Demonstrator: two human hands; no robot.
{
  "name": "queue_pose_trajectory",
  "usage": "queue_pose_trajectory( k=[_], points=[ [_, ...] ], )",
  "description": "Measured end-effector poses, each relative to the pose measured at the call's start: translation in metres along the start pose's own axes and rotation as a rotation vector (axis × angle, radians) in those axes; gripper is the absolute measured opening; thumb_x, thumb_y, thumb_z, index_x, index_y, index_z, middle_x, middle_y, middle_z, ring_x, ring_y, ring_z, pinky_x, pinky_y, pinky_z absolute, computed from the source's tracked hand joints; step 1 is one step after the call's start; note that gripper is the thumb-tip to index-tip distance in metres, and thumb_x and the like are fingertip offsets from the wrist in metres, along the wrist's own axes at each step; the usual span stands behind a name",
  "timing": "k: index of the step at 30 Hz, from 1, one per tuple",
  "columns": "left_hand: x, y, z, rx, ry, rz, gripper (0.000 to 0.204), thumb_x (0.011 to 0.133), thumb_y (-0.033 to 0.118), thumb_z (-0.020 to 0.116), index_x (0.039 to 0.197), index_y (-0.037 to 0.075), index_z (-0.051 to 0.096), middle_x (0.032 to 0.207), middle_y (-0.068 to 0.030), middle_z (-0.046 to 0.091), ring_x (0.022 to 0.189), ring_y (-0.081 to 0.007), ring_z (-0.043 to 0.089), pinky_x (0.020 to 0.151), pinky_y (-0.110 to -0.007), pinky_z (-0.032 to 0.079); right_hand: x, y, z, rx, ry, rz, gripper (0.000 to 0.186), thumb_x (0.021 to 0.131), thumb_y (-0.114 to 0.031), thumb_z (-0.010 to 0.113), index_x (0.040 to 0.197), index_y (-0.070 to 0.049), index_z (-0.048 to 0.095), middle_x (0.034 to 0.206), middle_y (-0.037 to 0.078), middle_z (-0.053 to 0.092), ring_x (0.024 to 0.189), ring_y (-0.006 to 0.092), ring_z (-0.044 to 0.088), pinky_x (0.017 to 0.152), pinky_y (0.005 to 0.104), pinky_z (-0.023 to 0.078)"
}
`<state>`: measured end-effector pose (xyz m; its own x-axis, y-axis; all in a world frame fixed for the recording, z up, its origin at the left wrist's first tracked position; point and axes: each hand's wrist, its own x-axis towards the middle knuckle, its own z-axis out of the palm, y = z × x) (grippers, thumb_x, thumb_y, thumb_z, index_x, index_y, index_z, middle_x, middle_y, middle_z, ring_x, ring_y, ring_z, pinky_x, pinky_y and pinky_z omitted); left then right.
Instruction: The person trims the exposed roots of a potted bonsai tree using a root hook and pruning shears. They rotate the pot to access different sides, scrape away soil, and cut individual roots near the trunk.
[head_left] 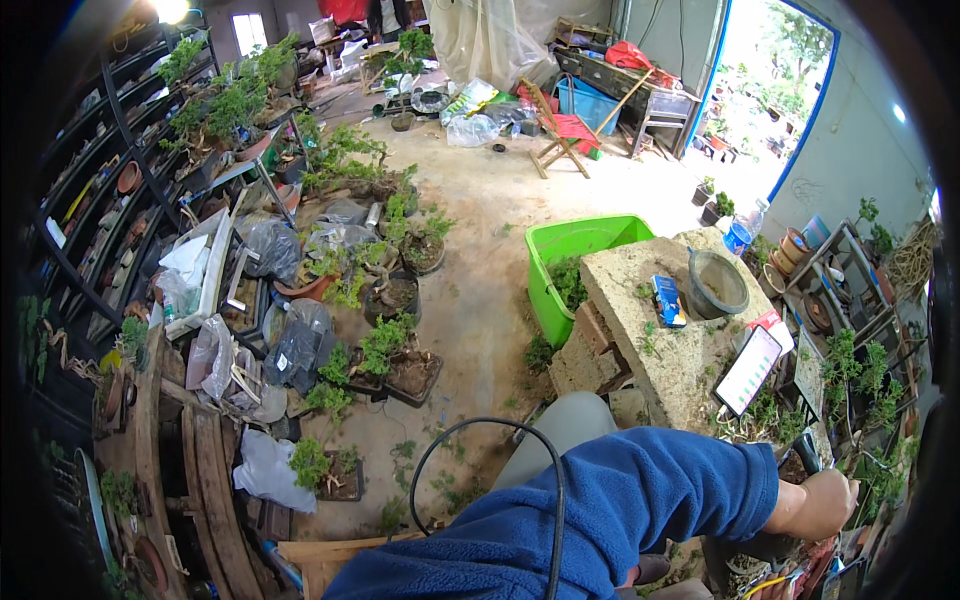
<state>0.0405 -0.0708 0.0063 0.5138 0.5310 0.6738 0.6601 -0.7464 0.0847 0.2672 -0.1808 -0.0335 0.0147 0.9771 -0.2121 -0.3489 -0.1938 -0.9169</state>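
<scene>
The black handle is by the counter's near right corner, the left hand clamped on it. Nearer the wearer than the counter, the right hand barely shows — I cannot tell its grip. A pot and blue box are on the counter, a phone near its right edge; a green tub sits at its left — plants well beyond.

Fuzzy fleece sleeve; smooth black handle; plastic bin; rough slab.
</scene>
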Motion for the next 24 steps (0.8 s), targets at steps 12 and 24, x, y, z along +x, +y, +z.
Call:
queue_pose_trajectory(
  k=[12,24],
  points=[
    [-0.005,0.001,0.009,0.081,0.216,-0.085,0.031,0.085,0.023,0.060,0.094,-0.005,0.071,0.087,-0.0173,0.064,0.072,-0.0273,0.064,0.052,-0.039,0.045,0.005,0.011,-0.018,0.010,0.004,0.020,0.037,0.095,-0.018,0.067,0.129,-0.004,0.064,0.120,0.017,0.070,0.107,0.0333,0.067,0.095,0.0534,0.054],
    [-0.005,0.008,0.013,0.181,0.287,-0.108,0.028,0.083,0.025,0.062,0.086,0.000,0.075,0.084,-0.0149,0.066,0.071,-0.0258,0.061,0.054,-0.038,0.043,0.007,0.016,-0.015,0.053,0.007,0.066,0.033,0.093,-0.015,0.065,0.123,-0.002,0.066,0.112,0.015,0.073,0.105,0.0336,0.068,0.093,0.0511,0.054]
  ],
)
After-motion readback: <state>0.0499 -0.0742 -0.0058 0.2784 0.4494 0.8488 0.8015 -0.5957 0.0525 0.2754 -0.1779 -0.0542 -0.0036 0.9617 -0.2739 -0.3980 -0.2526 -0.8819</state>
